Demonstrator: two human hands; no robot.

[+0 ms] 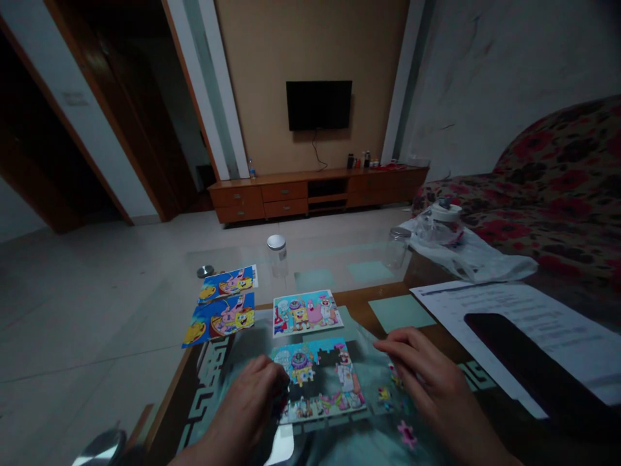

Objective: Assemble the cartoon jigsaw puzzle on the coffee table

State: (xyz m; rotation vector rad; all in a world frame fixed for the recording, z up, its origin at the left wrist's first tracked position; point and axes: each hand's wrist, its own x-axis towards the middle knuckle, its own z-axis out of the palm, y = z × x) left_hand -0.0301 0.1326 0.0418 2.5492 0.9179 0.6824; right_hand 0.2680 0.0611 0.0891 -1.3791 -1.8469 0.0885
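A partly filled jigsaw puzzle (pixel 347 378) lies on the glass table, showing cartoon figures around a dark gap in its middle. My left hand (pixel 252 398) is closed at the puzzle's left edge. Dark, coloured bits show under its fingers, too shaded to name. To the puzzle's right hovers my right hand (pixel 429 382), fingers stretched out with nothing visible between them. Loose puzzle pieces lie below and beside it, among them a yellow piece (pixel 385 396) and a pink piece (pixel 406 434). Behind the puzzle lies a picture card (pixel 308 312) with the same cartoon figures.
Two blue cartoon pictures (pixel 220 318) lie at the left. Glass jars with lids (pixel 277 257) stand toward the far edge. On the right are printed sheets (pixel 490 323), a black phone (pixel 524 369) and a plastic bag (pixel 466 249). A metal lid (pixel 101 446) shows at lower left.
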